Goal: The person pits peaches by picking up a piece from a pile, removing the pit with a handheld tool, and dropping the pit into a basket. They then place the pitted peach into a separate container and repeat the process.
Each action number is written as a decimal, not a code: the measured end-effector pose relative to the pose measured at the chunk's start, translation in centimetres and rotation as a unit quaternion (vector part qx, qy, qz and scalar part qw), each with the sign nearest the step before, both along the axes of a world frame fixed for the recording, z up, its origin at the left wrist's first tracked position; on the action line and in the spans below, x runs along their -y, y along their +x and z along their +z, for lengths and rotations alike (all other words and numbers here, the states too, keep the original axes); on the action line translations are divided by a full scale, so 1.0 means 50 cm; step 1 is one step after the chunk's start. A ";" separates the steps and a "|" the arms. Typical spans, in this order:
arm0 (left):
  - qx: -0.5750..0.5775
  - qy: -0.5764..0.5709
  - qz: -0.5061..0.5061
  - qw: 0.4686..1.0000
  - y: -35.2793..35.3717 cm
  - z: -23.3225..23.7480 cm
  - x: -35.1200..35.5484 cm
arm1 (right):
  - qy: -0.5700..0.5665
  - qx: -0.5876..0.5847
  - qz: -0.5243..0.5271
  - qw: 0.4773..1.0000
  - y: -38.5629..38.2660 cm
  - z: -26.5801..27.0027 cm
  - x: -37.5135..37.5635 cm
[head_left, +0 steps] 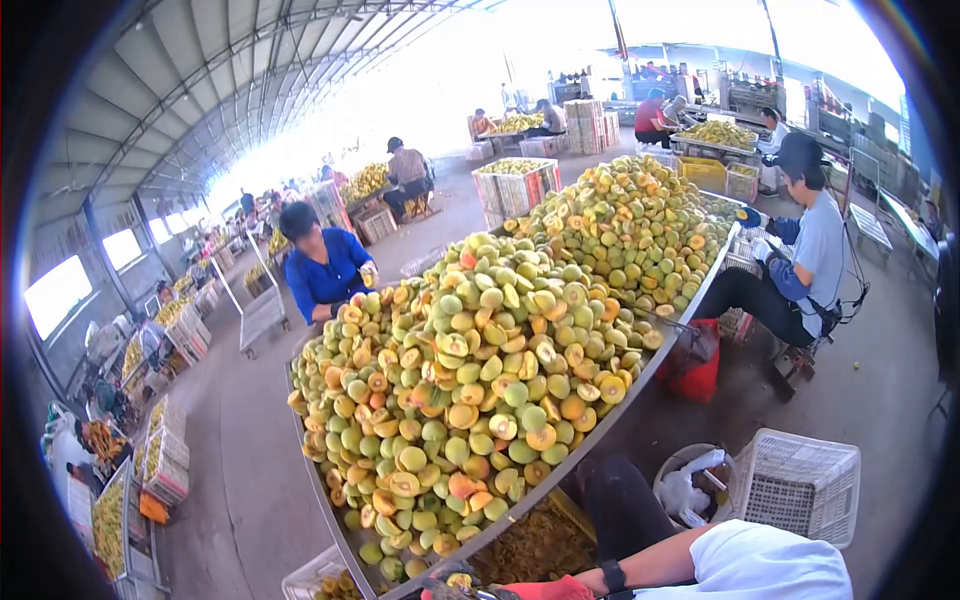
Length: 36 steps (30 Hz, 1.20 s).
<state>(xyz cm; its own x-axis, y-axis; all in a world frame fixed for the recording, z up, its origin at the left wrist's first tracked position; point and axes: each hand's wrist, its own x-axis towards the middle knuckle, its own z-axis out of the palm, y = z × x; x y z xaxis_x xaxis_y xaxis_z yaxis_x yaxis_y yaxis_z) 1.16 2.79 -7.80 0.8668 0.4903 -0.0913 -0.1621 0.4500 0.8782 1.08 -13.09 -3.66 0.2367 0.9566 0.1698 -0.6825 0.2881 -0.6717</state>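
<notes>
At the bottom edge, my right hand (552, 588) wears a red glove, with a dark watch band (613, 575) on the wrist. Its fingers look closed, but the frame edge cuts them off, and what they hold cannot be made out. Just left of it are a cut peach (460, 580) and a small shiny metal thing, close to the table's near corner. A bit of what may be my left hand (430, 592) shows there, its fingers hidden. Before me a metal-edged table (590, 462) bears a high heap of yellow-green peaches (480, 370), many halved.
A white crate (800, 490) and a bucket with a plastic bag (690, 490) stand at my right. Below the table edge lies a bin of brown scraps (540, 545). A person in blue (325, 265) works across the table, another in grey (820, 240) sits at right.
</notes>
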 end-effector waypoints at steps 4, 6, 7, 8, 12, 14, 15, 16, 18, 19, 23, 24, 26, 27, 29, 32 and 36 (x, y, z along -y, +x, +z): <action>-0.016 0.024 -0.021 0.999 0.002 0.001 -0.012 | -0.018 -0.016 -0.009 1.000 -0.001 -0.035 0.000; -0.022 0.034 -0.030 0.999 0.004 0.002 -0.015 | -0.042 0.001 -0.003 0.999 0.008 -0.068 -0.004; -0.023 0.039 -0.034 0.998 0.003 0.004 -0.016 | -0.069 0.014 0.003 0.998 0.010 -0.090 -0.009; -0.025 0.043 -0.038 0.998 0.006 0.004 -0.016 | -0.067 0.015 0.001 0.998 0.011 -0.100 -0.014; -0.031 0.061 -0.055 0.996 0.005 0.003 -0.020 | -0.062 0.057 -0.021 0.996 0.005 -0.115 -0.018; -0.032 0.068 -0.062 0.995 0.004 0.004 -0.024 | -0.010 0.035 -0.015 0.999 0.000 -0.093 -0.007; -0.034 0.072 -0.067 0.995 0.004 0.003 -0.025 | -0.014 0.025 -0.004 1.000 -0.002 -0.063 0.001; -0.036 0.076 -0.071 0.994 0.001 0.001 -0.026 | -0.021 0.015 0.003 1.000 -0.002 -0.031 0.016; -0.036 0.086 -0.081 0.992 -0.002 0.000 -0.029 | -0.035 0.003 0.019 0.999 -0.003 0.037 0.042; -0.037 0.092 -0.086 0.991 -0.005 0.000 -0.032 | -0.046 0.000 0.023 0.999 -0.004 0.064 0.053; -0.020 0.121 -0.123 0.985 -0.023 -0.022 -0.055 | -0.103 -0.015 0.050 0.993 -0.006 0.096 0.076; -0.014 0.131 -0.135 0.982 -0.030 -0.029 -0.061 | -0.039 -0.025 0.056 0.997 -0.007 0.072 0.071; -0.005 0.148 -0.161 0.976 -0.041 -0.046 -0.076 | 0.015 -0.046 0.041 0.998 -0.019 0.158 0.096; -0.004 0.157 -0.169 0.973 -0.046 -0.046 -0.078 | 0.016 -0.049 0.053 0.997 -0.022 0.144 0.098; -0.046 0.137 -0.169 0.975 -0.052 -0.015 -0.066 | 0.024 -0.074 0.032 0.996 -0.016 0.076 0.101; -0.053 0.316 -0.293 0.901 -0.038 0.135 -0.008 | -0.157 0.180 -0.096 0.966 -0.010 -0.125 0.021; -0.068 0.315 -0.165 0.932 -0.052 -0.074 -0.070 | -0.164 0.068 -0.044 0.983 -0.010 -0.025 0.074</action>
<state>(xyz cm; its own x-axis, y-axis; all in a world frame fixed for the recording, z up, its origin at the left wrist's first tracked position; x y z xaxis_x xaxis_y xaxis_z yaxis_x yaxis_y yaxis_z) -1.44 6.30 -11.51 0.9814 0.1918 0.0035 0.0268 -0.1555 0.9875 0.60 -16.81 -4.92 0.3173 0.9420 -0.1091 -0.5613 0.0938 -0.8223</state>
